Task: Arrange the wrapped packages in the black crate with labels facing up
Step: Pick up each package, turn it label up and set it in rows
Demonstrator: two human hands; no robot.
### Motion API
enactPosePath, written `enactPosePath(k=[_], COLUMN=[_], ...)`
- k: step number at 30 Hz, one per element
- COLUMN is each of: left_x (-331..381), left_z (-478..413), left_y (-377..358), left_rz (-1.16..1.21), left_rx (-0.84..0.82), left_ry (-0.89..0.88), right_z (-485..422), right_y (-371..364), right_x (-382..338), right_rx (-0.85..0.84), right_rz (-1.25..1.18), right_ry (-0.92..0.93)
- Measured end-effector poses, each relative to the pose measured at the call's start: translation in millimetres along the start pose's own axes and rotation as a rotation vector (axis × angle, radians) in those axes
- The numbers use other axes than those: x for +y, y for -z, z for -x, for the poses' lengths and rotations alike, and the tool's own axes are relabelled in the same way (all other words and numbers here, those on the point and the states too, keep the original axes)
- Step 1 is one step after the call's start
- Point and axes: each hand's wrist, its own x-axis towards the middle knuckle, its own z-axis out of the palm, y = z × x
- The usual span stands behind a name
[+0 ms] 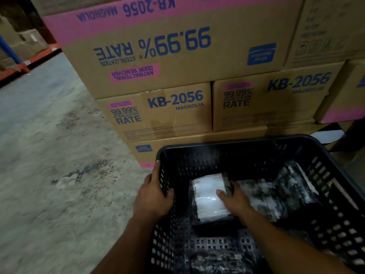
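Bracing the black crate comes first, so start at the left: your left hand sits on the crate's left wall, fingers closed over the rim and thumb hooked inside. Keep that grip firm, because the crate looks tilted toward you and will likely shift if you push on its contents.

Moving right, the wrapped package with the white label lies on the crate floor near the left wall, label already up. Your right hand rests on its right edge, thumb pressed on the label and the other fingers curled down the far side, so they are closed on the package, not spread wide. To finish this step well, slide it square into the left corner rather than lifting it, and press flat so the film does not bunch over the label.

Further right, 1 or more wrapped packages lie slanted against the right side, showing dark, crinkled film; I cannot tell whether their labels face up. Those probably need turning next, 1 at a time.

Behind the crate stand the cardboard boxes on the concrete floor; leave them alone.
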Motion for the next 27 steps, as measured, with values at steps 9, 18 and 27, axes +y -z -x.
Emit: enactPosePath(k=[9, 18, 27], left_x=[3.1, 4.4, 6.0], left_z=[-3.9, -3.6, -3.7], left_y=[0.8, -0.7, 0.4], left_rz=[-0.021, -0.022, -0.089], left_rx=[-0.020, -0.003, -0.025], left_ry=[0.036, 0.054, 0.052], right_z=[-15.8, -12.5, 1.7], right_y=[-32.8, -47.3, -25.9], right_x=[0.6, -9.2, -11.1], right_rx=[0.071, -0.062, -0.235], right_rz=[0.342, 0.294, 0.361], right_ry=[-0.153, -0.071, 0.016])
